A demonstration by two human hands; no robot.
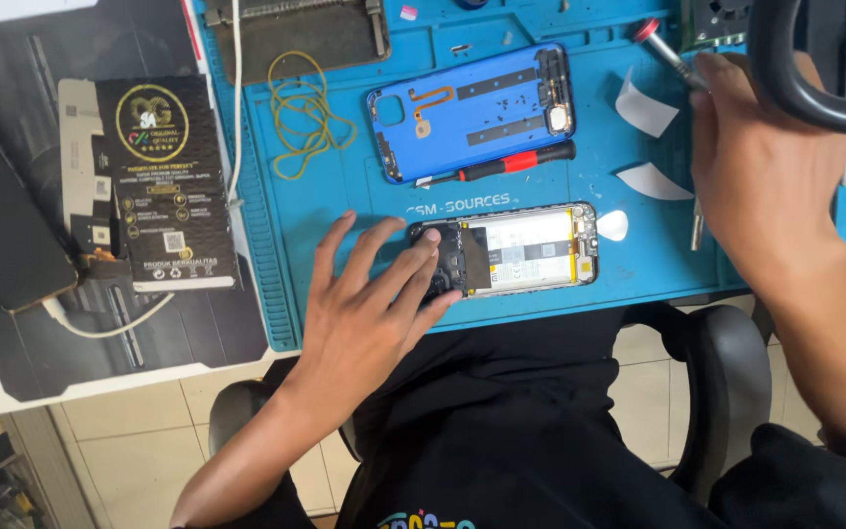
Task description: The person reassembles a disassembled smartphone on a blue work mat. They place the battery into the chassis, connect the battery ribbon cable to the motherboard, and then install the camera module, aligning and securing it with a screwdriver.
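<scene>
**Opened phone steadied on the blue mat, other hand at a tool**

Nearest the camera is the person's lap in black clothing [501, 421], with a chair armrest [727, 362] to its right. Just above it, at the front edge of the blue work mat [345, 196], lies the opened phone [516, 250], back removed, battery and boards showing. The left hand [369, 313] is spread flat, fingers unclenched, its fingertips [430, 238] pressing on the phone's left end; it grips nothing.

Behind the phone, a red-and-black screwdriver [511, 165] lies loose, and beyond it the blue back cover [472, 110], inner side up. Yellow rubber bands [304, 113] lie left of the cover.

The right hand [761, 167] is up at the right side of the mat, fingers closed on a thin metal tool with a red cap [660, 46]. White paper scraps [643, 103] lie just beside it. Off the mat to the left sits a black printed packet [164, 186] and a dark phone [2, 211].
</scene>
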